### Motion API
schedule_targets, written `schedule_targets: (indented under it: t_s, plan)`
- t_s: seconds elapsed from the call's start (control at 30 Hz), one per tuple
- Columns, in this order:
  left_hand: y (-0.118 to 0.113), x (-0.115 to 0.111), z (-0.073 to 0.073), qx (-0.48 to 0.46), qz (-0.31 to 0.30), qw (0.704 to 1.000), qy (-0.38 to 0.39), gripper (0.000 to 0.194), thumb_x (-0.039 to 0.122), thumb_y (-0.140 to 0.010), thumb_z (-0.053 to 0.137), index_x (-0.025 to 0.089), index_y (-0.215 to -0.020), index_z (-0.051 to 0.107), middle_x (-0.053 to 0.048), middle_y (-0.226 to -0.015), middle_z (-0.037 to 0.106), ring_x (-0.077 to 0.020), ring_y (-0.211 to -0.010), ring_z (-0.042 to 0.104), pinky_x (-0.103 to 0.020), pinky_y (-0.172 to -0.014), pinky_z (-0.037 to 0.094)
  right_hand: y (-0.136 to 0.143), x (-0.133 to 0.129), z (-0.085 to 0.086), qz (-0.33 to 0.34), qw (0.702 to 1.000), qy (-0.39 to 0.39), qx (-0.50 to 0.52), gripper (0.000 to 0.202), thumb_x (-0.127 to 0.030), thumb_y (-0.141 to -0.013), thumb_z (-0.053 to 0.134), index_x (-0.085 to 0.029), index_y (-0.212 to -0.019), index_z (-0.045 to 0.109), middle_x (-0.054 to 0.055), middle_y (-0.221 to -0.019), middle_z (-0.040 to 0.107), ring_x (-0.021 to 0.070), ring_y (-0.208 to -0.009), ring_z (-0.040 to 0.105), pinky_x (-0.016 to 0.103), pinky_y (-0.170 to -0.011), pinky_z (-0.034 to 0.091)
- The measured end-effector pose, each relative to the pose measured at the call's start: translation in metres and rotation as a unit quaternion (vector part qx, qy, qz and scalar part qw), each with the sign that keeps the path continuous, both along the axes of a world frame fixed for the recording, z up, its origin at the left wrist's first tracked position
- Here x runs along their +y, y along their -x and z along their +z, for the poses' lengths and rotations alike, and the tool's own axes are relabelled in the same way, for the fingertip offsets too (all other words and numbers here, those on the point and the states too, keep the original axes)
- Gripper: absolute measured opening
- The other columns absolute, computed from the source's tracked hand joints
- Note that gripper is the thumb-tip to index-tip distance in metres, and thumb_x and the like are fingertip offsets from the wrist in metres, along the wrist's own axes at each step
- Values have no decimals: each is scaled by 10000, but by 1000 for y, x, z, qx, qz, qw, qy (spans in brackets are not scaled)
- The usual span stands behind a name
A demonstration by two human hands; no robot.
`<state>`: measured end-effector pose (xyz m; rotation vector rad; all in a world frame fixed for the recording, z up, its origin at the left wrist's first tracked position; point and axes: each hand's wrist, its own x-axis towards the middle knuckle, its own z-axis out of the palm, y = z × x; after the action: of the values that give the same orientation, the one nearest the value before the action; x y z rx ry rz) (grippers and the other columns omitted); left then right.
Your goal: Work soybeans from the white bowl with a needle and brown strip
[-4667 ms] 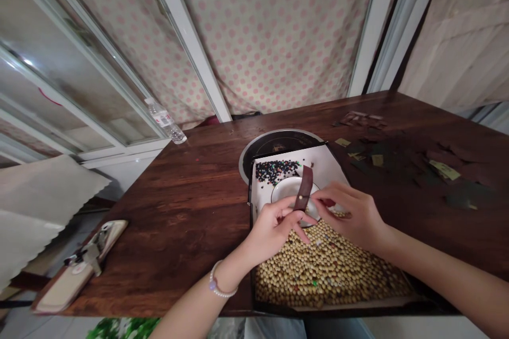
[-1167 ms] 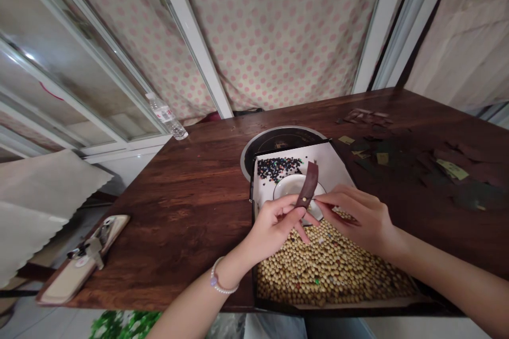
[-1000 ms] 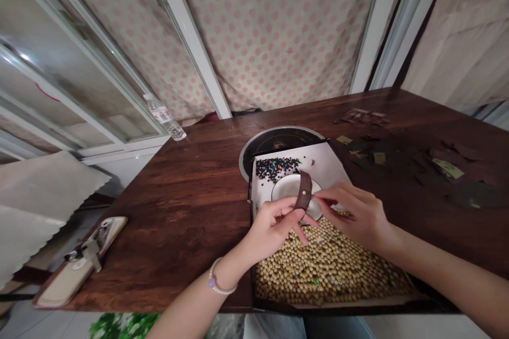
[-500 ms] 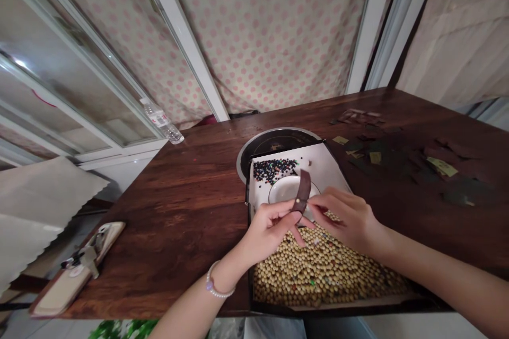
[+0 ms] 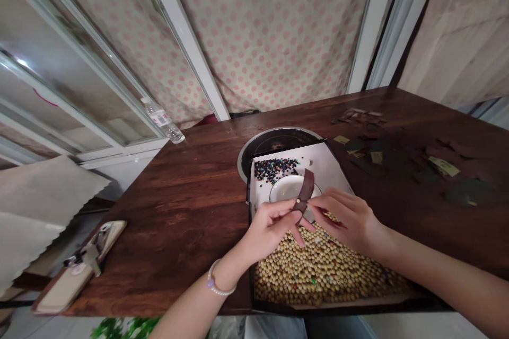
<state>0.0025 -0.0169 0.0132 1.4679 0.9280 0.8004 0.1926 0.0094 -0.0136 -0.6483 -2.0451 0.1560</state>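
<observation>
A dark brown strip [image 5: 307, 184], perhaps leather or cloth, stands tilted above the tray, pinched at its lower end by my left hand [image 5: 270, 228]. On the strip sits a small pale bead [image 5: 298, 201]. My right hand [image 5: 345, 217] is closed, its thumb and fingertips pressed together at the strip's right edge; whatever they grip is too small to make out. Below both hands lies a black-rimmed tray [image 5: 338, 164] with a white lining. Many tan beads [image 5: 302, 270] fill its near part, and small dark beads [image 5: 274, 169] lie at the far left. A white bowl [image 5: 284, 186] is partly hidden behind the strip.
Under the tray's far end is a round black plate [image 5: 258, 143] with a silver rim. Brown and green scraps [image 5: 397, 161] spread over the table [image 5: 191, 212] at right. A clear bottle [image 5: 164, 121] stands at the far left edge, and a phone [image 5: 63, 288] lies at the near left corner.
The strip has tilted slightly to the right at its top. Both hands keep nearly the same place and grip; the whole view has shifted a little.
</observation>
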Motion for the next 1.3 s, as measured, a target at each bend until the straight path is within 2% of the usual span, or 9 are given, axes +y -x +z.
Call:
schedule_targets:
  t_s: [0.13, 0.23, 0.37, 0.7, 0.83, 0.93, 1.07, 1.17, 1.3]
  plan:
    - [0, 0, -1, -5, -5, 1000, 4, 393, 282, -899, 516, 113, -1251, 569, -119, -797, 747, -155, -497, 675, -262, -531, 530, -1, 2, -1, -23, 1000, 13, 12, 123, -102, -861, 498, -188, -844, 585, 13, -645, 579, 124, -569, 541, 242, -529, 448]
    - [0, 0, -1, -15, -1, 1000, 5, 423, 281, -895, 529, 112, -1283, 538, -115, -792, 744, -160, -505, 679, -275, -538, 542, -1, 2, 0, 7, 1000, -7, -12, 139, -85, -857, 488, -186, -853, 584, 21, -665, 600, 134, -599, 555, 252, -555, 461]
    - [-1, 0, -1, -25, -1, 1000, 10, 439, 273, -895, 534, 131, -1310, 510, -99, -781, 740, -151, -514, 681, -270, -556, 550, -1, 2, 1, -18, 1000, -10, -3, 146, -72, -857, 486, -185, -866, 578, 19, -650, 593, 136, -585, 536, 257, -546, 453]
    - [0, 1, -5, -43, -11, 999, 17, 437, 243, -888, 535, 140, -1312, 508, -88, -735, 739, -149, -516, 683, -240, -531, 534, -3, 2, 1, -1, 1000, -14, -15, 138, -75, -858, 492, -184, -881, 572, 21, -673, 595, 134, -603, 551, 255, -564, 461]
    - [-1, 0, -5, -49, -8, 998, 26, 433, 212, -885, 535, 140, -1311, 510, -79, -706, 732, -150, -526, 683, -234, -522, 536, -3, 2, 2, -29, 1000, -6, -1, 138, -73, -853, 493, -179, -871, 580, 14, -651, 577, 132, -589, 547, 249, -557, 458]
    - [-1, 0, -4, -61, -8, 998, 19, 442, 219, -868, 561, 142, -1301, 522, -56, -652, 708, -180, -579, 699, -260, -524, 556, -2, 3, 1, -3, 1000, -25, -15, 134, -68, -853, 498, -173, -881, 577, 22, -675, 594, 135, -621, 557, 250, -580, 467]
    - [-2, 0, -4, -66, -8, 997, 28, 457, 212, -873, 551, 153, -1323, 496, -78, -725, 718, -151, -558, 689, -227, -508, 551, -2, 4, 2, -22, 999, -27, 9, 111, -58, -846, 516, -151, -861, 575, 19, -650, 578, 127, -585, 534, 242, -546, 449]
    - [-2, 0, -5, -77, -11, 997, 24, 449, 208, -867, 560, 158, -1311, 513, -79, -728, 717, -150, -567, 688, -221, -511, 552, -2, 4, 2, -5, 999, -32, 2, 107, -55, -845, 519, -148, -847, 572, 27, -663, 587, 133, -603, 549, 246, -561, 455]
    - [-2, 0, -5, -81, -17, 996, 32, 465, 224, -866, 564, 159, -1321, 500, -93, -761, 721, -152, -558, 684, -230, -499, 556, -2, 5, 1, -31, 999, -26, 17, 111, -45, -834, 529, -144, -843, 578, 23, -660, 584, 127, -596, 542, 241, -562, 454]
